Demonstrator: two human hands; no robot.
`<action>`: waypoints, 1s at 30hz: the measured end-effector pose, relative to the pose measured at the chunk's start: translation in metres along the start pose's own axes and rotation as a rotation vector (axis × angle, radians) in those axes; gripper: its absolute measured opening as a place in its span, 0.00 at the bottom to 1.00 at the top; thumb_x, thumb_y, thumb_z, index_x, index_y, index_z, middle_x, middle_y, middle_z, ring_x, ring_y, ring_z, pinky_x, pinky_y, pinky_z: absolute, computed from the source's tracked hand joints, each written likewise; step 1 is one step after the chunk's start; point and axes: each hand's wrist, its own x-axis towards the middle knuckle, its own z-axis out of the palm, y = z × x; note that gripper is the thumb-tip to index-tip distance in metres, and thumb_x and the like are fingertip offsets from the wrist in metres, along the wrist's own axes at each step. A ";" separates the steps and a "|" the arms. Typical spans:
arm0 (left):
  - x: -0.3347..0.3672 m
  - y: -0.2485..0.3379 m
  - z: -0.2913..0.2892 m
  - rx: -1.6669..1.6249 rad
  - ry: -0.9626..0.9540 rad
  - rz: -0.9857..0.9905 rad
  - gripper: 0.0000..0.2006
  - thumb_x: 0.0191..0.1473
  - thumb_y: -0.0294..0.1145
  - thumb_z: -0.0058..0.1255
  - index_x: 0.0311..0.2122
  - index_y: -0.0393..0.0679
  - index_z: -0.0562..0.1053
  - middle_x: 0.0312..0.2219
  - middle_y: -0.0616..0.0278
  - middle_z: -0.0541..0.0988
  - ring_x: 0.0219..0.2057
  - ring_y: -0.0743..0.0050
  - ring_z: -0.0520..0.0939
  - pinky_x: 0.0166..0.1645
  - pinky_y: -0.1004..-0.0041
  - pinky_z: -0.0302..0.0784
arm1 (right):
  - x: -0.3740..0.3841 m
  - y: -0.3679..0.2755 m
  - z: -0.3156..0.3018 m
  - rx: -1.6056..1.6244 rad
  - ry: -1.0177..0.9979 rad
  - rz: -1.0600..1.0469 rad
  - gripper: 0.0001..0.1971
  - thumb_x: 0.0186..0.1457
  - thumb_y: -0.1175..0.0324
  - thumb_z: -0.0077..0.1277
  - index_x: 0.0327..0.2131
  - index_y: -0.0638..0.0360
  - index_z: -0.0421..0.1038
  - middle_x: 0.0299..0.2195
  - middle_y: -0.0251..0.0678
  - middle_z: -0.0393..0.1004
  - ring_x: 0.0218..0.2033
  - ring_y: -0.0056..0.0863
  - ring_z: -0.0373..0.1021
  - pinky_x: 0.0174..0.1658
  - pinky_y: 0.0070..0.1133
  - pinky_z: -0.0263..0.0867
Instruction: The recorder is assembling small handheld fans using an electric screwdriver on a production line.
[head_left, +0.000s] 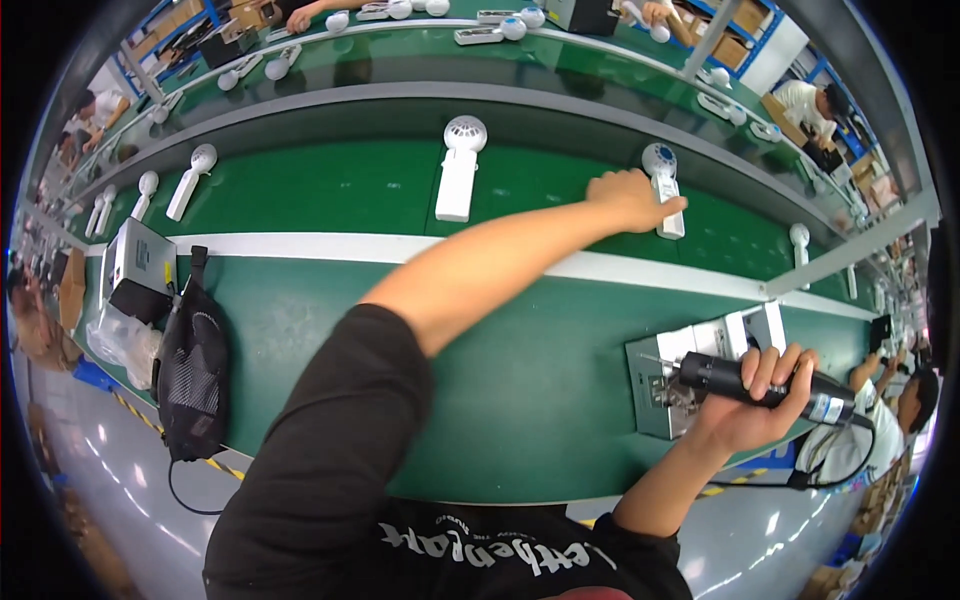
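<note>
My left hand (630, 202) reaches across the bench to the green conveyor belt. Its fingers are closed at the handle of a white handheld fan (661, 162) with a round head and blue centre; the thumb lies across the handle and the fingertips are partly hidden. In my right hand (752, 415) is a black electric screwdriver (720, 376), its fingers wrapped round the body, its cable trailing off at the back end. The bit points left, over a small metal box that looks like a screw feeder (650, 405). Another white fan (457, 185) lies on the belt, left of my left hand.
More white fans (190, 185) lie along the belt (330, 185), one at the right (800, 240). On the bench (500, 400) at the left are a black mesh bag (195, 370), a grey-white box (140, 255) and a clear plastic bag (125, 340). Co-workers sit around the line.
</note>
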 end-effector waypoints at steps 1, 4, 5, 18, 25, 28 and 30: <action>0.010 0.006 0.005 -0.029 -0.009 -0.036 0.49 0.45 0.75 0.44 0.52 0.30 0.68 0.50 0.42 0.73 0.50 0.52 0.75 0.52 0.63 0.70 | 0.000 0.001 0.004 -0.013 0.021 -0.011 0.05 0.65 0.69 0.37 0.36 0.59 0.60 0.22 0.28 0.54 0.15 0.14 0.52 0.20 0.13 0.53; 0.042 0.031 0.015 0.065 0.160 -0.271 0.46 0.42 0.71 0.51 0.53 0.35 0.69 0.52 0.49 0.71 0.55 0.55 0.69 0.55 0.63 0.64 | -0.006 -0.001 0.011 -0.049 0.057 -0.018 0.05 0.65 0.69 0.37 0.37 0.59 0.60 0.21 0.27 0.54 0.15 0.14 0.52 0.19 0.13 0.53; 0.056 0.033 0.035 0.084 0.232 -0.290 0.45 0.41 0.68 0.54 0.53 0.36 0.68 0.52 0.50 0.70 0.56 0.55 0.67 0.56 0.63 0.62 | -0.008 -0.005 0.005 -0.068 0.051 -0.029 0.05 0.65 0.69 0.37 0.38 0.59 0.60 0.21 0.27 0.54 0.15 0.14 0.52 0.19 0.13 0.53; -0.139 -0.017 0.002 -1.353 -0.208 -0.079 0.15 0.55 0.34 0.57 0.43 0.40 0.67 0.30 0.61 0.77 0.27 0.75 0.81 0.30 0.74 0.78 | -0.025 -0.027 0.020 -0.088 0.096 -0.146 0.05 0.64 0.71 0.40 0.34 0.62 0.59 0.22 0.27 0.53 0.15 0.12 0.50 0.20 0.11 0.52; -0.276 -0.047 0.008 -1.356 -0.160 -0.123 0.14 0.63 0.35 0.45 0.48 0.39 0.62 0.34 0.60 0.76 0.30 0.76 0.81 0.33 0.75 0.78 | -0.029 -0.029 0.056 0.073 -0.186 -0.135 0.06 0.59 0.71 0.43 0.32 0.63 0.61 0.21 0.27 0.57 0.14 0.13 0.55 0.21 0.12 0.56; -0.277 -0.052 0.003 -1.206 -0.171 -0.073 0.13 0.63 0.36 0.44 0.47 0.39 0.62 0.34 0.61 0.75 0.31 0.77 0.79 0.34 0.76 0.77 | -0.061 -0.005 0.085 0.047 -0.193 -0.112 0.06 0.57 0.70 0.45 0.33 0.63 0.61 0.20 0.26 0.59 0.13 0.14 0.58 0.21 0.13 0.58; -0.274 -0.048 0.013 -1.170 -0.198 -0.056 0.14 0.64 0.37 0.44 0.47 0.38 0.62 0.34 0.61 0.75 0.31 0.78 0.79 0.35 0.75 0.76 | -0.066 0.004 0.087 0.014 -0.198 -0.111 0.07 0.56 0.70 0.46 0.33 0.62 0.62 0.20 0.25 0.60 0.13 0.14 0.59 0.21 0.14 0.58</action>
